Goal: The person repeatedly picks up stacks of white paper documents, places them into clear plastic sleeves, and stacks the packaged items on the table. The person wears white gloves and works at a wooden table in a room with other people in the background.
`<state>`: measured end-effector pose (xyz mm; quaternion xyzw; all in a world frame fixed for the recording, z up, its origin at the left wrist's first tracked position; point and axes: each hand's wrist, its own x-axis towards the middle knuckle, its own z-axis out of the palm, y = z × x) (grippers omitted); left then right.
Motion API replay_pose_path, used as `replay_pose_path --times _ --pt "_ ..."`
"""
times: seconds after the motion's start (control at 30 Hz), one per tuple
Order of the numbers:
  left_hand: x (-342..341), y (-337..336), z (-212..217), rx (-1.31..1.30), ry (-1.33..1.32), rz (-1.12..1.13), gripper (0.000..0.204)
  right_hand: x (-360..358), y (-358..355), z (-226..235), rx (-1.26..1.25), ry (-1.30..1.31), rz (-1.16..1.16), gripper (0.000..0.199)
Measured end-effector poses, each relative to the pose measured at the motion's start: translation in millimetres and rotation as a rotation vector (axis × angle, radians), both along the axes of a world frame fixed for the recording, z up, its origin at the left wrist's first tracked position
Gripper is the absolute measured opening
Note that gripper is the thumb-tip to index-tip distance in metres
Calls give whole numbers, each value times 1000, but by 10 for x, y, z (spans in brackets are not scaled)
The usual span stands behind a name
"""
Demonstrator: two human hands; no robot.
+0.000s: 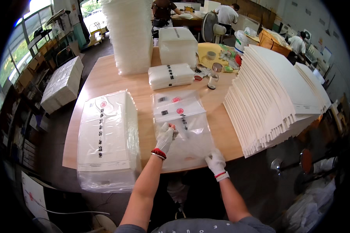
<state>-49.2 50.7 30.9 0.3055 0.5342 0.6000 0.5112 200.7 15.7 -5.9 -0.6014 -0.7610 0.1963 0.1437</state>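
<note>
A clear plastic bag (190, 143) with dark print and red round marks at its far end lies flat in front of me on the wooden table (144, 101). My left hand (166, 136), in a white glove with bare fingertips, is over the left middle of the bag, its fingers curled together; what they pinch is hidden. At the bag's near right corner, my right hand (216, 161), also gloved, has its fingers closed on the plastic. Left of the bag stands a tall stack of printed, paper-filled plastic packs (105, 132).
A fanned stack of white paper boards (264, 101) stands on the right. Farther back are a bundle of folded bags (170, 76), a wrapped paper stack (178, 46), a tall translucent pile (129, 39) and a tape roll (217, 67). Several people work beyond, near a fan (209, 27).
</note>
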Motion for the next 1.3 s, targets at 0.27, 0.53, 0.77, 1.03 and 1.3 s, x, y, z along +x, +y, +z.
replay_pose_path --times 0.27,0.53,0.77,1.03,1.3 --pt "354 -173 664 -32 238 -272 11 -901 106 391 189 25 281 28" --pt "410 -342 695 205 810 -175 34 -478 -226 594 -115 310 437 31" --pt "398 -809 1079 634 1418 173 47 936 -288 2989 923 123 352 16" --pt "682 -1118 1416 688 1002 -187 35 1667 499 3556 898 -216 206 29" --pt "1390 -1264 2047 540 31 -815 29 1269 -68 3805 1089 -480 179 13"
